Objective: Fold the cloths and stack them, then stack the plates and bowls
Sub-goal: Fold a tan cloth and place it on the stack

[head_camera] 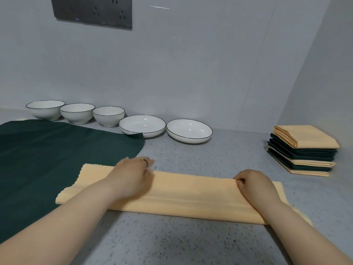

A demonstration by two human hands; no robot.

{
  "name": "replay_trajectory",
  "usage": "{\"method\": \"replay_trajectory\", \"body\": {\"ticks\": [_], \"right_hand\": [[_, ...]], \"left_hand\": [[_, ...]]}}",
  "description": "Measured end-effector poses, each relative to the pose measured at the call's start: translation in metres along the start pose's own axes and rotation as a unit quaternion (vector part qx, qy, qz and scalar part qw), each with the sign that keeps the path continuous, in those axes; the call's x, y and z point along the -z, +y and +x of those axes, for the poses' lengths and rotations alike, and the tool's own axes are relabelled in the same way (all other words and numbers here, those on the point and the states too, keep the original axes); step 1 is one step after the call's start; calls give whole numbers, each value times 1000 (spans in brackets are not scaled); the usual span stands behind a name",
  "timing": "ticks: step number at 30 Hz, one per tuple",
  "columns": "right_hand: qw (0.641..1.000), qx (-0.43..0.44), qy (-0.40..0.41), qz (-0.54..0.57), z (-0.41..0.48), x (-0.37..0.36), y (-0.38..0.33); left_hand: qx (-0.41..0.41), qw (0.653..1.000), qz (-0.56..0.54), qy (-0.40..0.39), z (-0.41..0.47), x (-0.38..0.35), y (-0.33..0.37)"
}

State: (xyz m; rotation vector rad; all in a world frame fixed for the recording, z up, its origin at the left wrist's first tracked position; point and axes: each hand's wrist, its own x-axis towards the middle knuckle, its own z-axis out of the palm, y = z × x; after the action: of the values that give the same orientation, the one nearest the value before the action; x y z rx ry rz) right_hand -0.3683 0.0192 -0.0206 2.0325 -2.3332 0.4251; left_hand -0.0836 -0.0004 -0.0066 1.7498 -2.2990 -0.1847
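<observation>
Currently: peach cloth [181, 194], long folded strip on the counter [172, 241] before us. Right hand [256, 183] pinches its far edge; left hand [131, 175] blurred, grip we cannot tell. Risk, we judge: uneven pull skews the fold.

Left hand [133, 176] palm-down; right hand [256, 186] pinching.

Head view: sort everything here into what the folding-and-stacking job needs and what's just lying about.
Job: yellow cloth under left hand and right hand; green cloth; folded stack; three bowls; two plates.
Just there: wall socket panel; countertop.
</observation>
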Motion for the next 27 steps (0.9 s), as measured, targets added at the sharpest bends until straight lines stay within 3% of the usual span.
{"method": "replay_trajectory", "body": {"ticks": [2,5,13,19,27], "right_hand": [[1000,0,-1,-4,0,-1,-1],[1000,1,-2,-8,-1,-1,-1],[988,29,-81,-131,-7,5,-43],[980,160,-121,-3,-31,-25,-121],[985,52,-165,-27,-27,-14,-42]], "left_hand": [[-41,997,6,-58,-8,-5,21],[-39,992,39,-115,-12,-19,33],[-10,993,58,-106,-12,-34,31],[-13,992,53,-118,-13,-32,32],[-16,988,76,-134,-13,-26,17]]}}
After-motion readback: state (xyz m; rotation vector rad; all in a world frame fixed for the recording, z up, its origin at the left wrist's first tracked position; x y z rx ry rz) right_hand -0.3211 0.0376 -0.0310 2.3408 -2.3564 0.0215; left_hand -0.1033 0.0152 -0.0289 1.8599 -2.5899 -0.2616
